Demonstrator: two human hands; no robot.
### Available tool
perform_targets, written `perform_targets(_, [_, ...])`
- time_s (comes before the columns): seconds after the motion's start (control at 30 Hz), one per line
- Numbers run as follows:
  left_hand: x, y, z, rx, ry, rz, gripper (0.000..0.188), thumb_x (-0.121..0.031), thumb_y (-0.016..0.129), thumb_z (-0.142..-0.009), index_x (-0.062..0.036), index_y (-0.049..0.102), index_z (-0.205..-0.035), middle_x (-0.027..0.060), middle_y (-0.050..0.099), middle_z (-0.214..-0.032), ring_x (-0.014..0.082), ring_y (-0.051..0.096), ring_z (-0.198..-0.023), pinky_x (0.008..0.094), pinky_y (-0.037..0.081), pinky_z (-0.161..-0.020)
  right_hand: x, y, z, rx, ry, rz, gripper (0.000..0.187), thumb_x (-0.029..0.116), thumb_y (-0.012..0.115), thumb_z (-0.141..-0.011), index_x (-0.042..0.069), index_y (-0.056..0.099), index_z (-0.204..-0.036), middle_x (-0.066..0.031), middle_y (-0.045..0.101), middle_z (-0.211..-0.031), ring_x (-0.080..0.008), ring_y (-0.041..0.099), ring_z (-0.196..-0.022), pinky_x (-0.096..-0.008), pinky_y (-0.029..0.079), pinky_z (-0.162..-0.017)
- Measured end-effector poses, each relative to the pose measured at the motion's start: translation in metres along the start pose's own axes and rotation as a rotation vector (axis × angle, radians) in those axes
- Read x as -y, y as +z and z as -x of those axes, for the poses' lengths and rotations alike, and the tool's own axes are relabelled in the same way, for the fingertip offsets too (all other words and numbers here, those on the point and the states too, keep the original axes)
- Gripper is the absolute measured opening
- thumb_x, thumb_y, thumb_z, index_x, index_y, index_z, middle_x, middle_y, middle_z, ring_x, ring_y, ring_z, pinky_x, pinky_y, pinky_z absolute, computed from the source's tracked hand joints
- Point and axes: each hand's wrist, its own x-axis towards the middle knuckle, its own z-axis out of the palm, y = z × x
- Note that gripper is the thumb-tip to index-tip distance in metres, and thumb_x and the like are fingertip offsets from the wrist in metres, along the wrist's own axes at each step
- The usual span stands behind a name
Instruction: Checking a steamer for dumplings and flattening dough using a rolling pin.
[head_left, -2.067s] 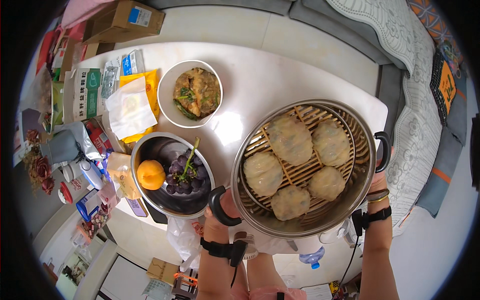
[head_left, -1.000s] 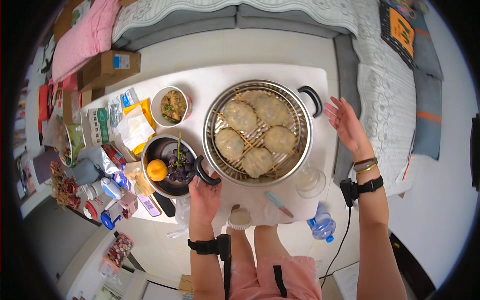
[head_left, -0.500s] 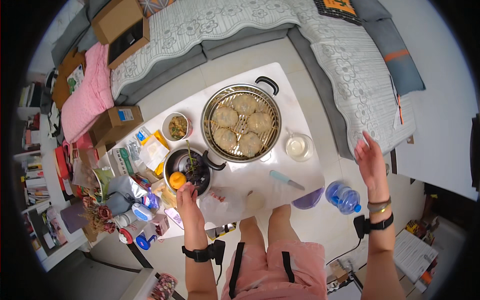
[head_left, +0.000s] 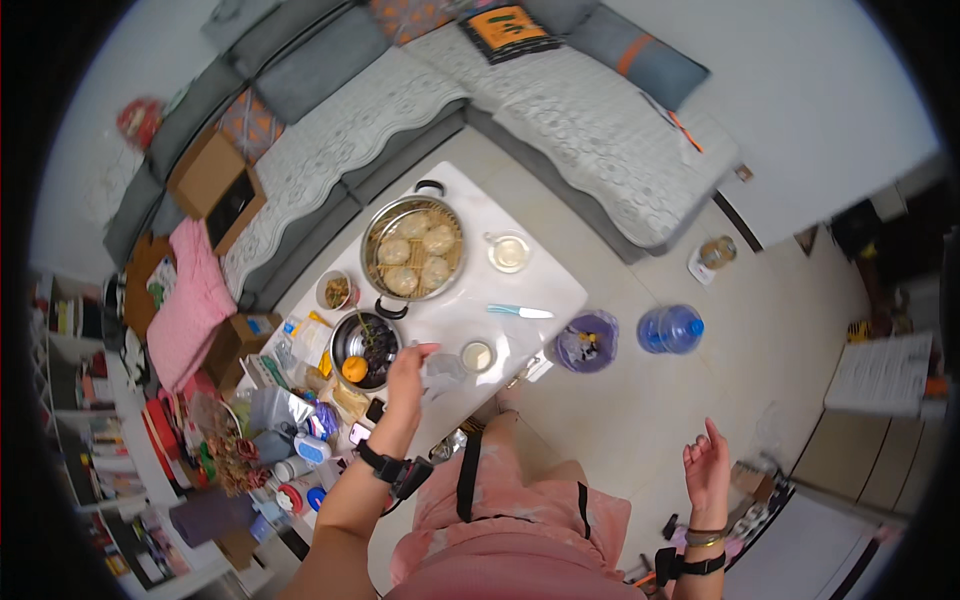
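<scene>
Just beside the metal bowl point(head_left: 345, 338) of grapes, the left hand point(head_left: 405, 374) hovers near a clear plastic bag point(head_left: 446, 368); whether its fingers grip anything cannot be told. The right hand point(head_left: 707, 466) hangs over the floor point(head_left: 620, 450), fingers loosely apart. A steamer point(head_left: 370, 257) holding five dumplings point(head_left: 438, 239) stands on the white surface point(head_left: 550, 282).

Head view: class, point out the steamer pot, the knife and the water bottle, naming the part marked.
Steamer pot point(head_left: 368, 245): head view, left side of its wall.
Knife point(head_left: 519, 311): head view, where handle meets blade.
Water bottle point(head_left: 668, 330): head view, side of its body.
</scene>
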Motion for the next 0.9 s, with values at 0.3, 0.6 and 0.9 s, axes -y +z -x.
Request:
perform_targets(0.3, [-0.007,0.190,0.180,0.732,0.232,-0.106,0.040,-0.026,0.035,-0.099,-0.0012,0.066,-0.102,0.0061,0.063,-0.104,0.0156,0.051,-0.100,0.0314,0.036,-0.095,-0.102,-0.226,0.256,-0.387,-0.289,-0.490,0.040,0.021,0.052,-0.093,0.006,0.046,-0.130,0.0033,0.049,-0.075,-0.0063,0.046,-0.066,-0.0222,0.043,-0.067])
perform_targets(0.6, [0.064,0.310,0.508,1.646,0.643,-0.410,0.039,-0.027,0.033,-0.099,-0.0029,0.062,-0.109,0.0123,0.063,-0.110,0.0233,0.055,-0.105,0.0361,0.040,-0.096,-0.288,-0.333,0.558,-1.174,-0.701,-1.013,0.037,0.025,0.054,-0.093,0.009,0.052,-0.127,0.0064,0.047,-0.071,-0.0053,0.040,-0.059,-0.0222,0.039,-0.062])
perform_targets(0.9, [0.153,0.317,0.704,2.123,0.381,-0.506,0.031,-0.026,0.044,-0.098,-0.0013,0.060,-0.107,0.0080,0.062,-0.108,0.0176,0.055,-0.104,0.0317,0.040,-0.096,-0.323,-0.306,0.644,-1.690,-0.947,-0.918,0.029,0.008,0.045,-0.093,0.000,0.050,-0.120,-0.0013,0.052,-0.076,-0.0092,0.052,-0.070,-0.0225,0.044,-0.068])
